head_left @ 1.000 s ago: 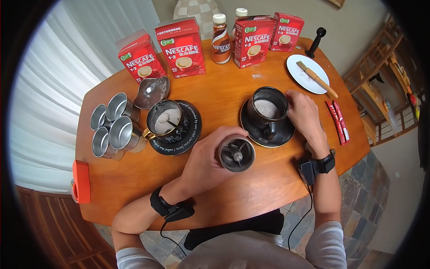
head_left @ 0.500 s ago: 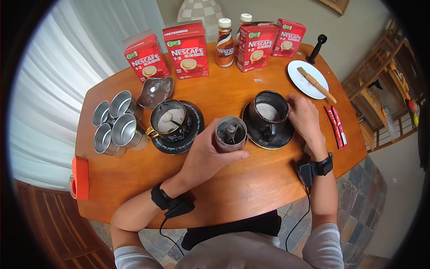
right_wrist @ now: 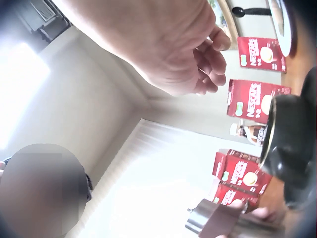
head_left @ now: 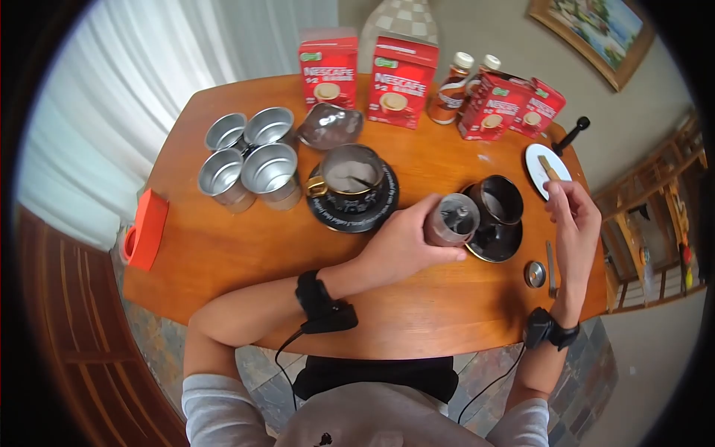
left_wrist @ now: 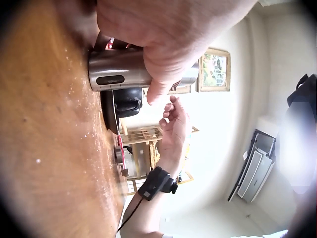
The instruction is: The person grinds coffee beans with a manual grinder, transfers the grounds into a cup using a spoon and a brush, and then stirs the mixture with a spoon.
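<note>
My left hand (head_left: 406,242) grips a metal manual coffee grinder (left_wrist: 121,69), fingers and thumb wrapped round its body. The grinder stands upright on the table, its top uncovered and the inner shaft showing. Right beside it, a black cup (head_left: 500,201) rests on a black saucer (head_left: 506,246). My right hand (head_left: 577,223) is raised over the table's right side, fingers loosely bent, nothing visible in them. In the head view its fingertips overlap the handle of a brush (head_left: 547,165) lying on a white plate (head_left: 535,175).
A gold-handled cup (head_left: 350,197) with pale powder and a spoon stands on a black saucer (head_left: 383,212). Several metal cups (head_left: 272,182) and a dark shiny dish (head_left: 331,128) lie left. Red Nescafe boxes (head_left: 402,82) line the back. A small round metal part (head_left: 535,274) sits right.
My right hand has left the black cup's side and risen to the right, toward the plate. The grinder, tilted toward me at first, now stands upright by the black cup. The head view has shifted.
</note>
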Demonstrator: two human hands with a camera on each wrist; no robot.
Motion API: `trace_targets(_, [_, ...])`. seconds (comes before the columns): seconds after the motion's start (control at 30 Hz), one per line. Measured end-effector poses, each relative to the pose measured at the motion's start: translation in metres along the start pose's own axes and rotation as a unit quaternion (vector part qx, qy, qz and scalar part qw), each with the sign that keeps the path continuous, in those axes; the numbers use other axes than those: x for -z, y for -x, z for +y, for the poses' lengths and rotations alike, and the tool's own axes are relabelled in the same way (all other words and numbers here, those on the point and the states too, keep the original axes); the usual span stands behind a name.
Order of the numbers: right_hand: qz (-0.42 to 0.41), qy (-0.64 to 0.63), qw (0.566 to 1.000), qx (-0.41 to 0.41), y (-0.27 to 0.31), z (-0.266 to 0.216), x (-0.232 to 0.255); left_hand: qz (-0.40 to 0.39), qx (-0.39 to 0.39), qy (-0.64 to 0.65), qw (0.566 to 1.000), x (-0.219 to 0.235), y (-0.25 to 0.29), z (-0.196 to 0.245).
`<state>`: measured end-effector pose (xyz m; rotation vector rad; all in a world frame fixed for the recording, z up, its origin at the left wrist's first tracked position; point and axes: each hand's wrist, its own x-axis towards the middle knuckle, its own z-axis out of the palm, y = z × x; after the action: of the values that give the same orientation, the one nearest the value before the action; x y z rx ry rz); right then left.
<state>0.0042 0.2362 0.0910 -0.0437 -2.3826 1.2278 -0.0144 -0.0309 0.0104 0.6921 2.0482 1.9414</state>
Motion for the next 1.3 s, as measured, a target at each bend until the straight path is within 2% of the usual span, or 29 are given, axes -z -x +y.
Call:
trace_targets(0.1, [0.003, 0.023, 1.000, 0.019, 0.017, -0.015, -0.010, 0.001, -0.008, 0.000, 1.000, 0.000, 0.001, 0.000])
trace_targets(0.23, [0.018, 0.015, 1.000, 0.002, 0.040, -0.012, -0.004, 0.002, -0.016, -0.003, 1.000, 0.001, 0.000, -0.002])
trace_targets(0.33, [0.099, -0.015, 0.995, -0.009, 0.059, 0.003, 0.007, -0.012, -0.002, 0.031, 0.999, 0.000, -0.002, -0.004])
trace_targets(0.47, [0.228, -0.035, 0.972, -0.030, 0.084, 0.043, 0.023, 0.010, -0.043, 0.015, 0.999, -0.003, -0.002, -0.002])
trace_targets(0.57, [0.276, -0.082, 0.955, -0.076, 0.105, 0.072, 0.027, -0.003, -0.028, 0.024, 0.999, -0.003, -0.002, -0.001])
trace_targets(0.63, [0.304, -0.078, 0.947, -0.063, 0.114, 0.089, 0.026, 0.001, -0.022, 0.020, 1.000, -0.004, -0.001, 0.001])
trace_targets(0.8, [0.336, -0.076, 0.934, -0.093, 0.121, 0.109, 0.027, -0.003, -0.007, 0.006, 1.000, -0.003, -0.002, 0.003])
trace_targets(0.9, [0.343, 0.042, 0.938, -0.028, 0.121, 0.108, 0.021, -0.006, -0.001, 0.001, 1.000, -0.002, -0.002, 0.002])
trace_targets(1.03, [0.326, 0.281, 0.903, 0.008, 0.131, 0.097, 0.031, -0.003, 0.006, -0.009, 1.000, -0.002, -0.001, 0.005])
trace_targets(1.07, [0.316, 0.269, 0.909, -0.017, 0.134, 0.096, 0.030, -0.003, 0.009, -0.013, 1.000, -0.002, -0.001, 0.005])
trace_targets(1.2, [0.273, 0.329, 0.903, 0.044, 0.140, 0.095, 0.021, -0.005, 0.002, -0.004, 1.000, -0.002, -0.002, 0.002])
trace_targets(1.3, [0.258, 0.321, 0.909, 0.061, 0.136, 0.083, 0.016, -0.006, -0.009, -0.003, 1.000, -0.002, -0.002, -0.001])
